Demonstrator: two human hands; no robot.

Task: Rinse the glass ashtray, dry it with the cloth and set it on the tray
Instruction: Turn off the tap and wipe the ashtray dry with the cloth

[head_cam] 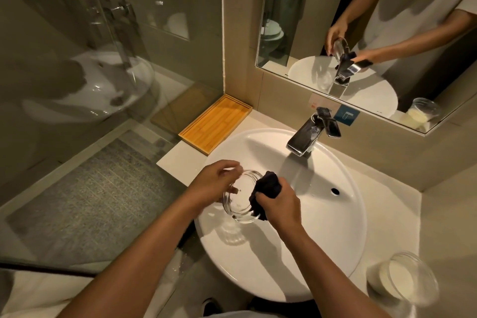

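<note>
My left hand (215,180) grips the round glass ashtray (240,196) by its left rim and holds it tilted over the left side of the white sink (322,227). My right hand (277,201) clutches a bunched dark cloth (265,186) that presses against the ashtray's right edge. The empty wooden tray (215,124) lies on the counter at the back left of the basin, against the wall corner.
A chrome faucet (307,137) stands behind the basin; no water is seen running. A clear glass (402,279) with something pale inside sits on the counter at the front right. A mirror (374,20) hangs above. A glass shower partition (111,46) stands to the left.
</note>
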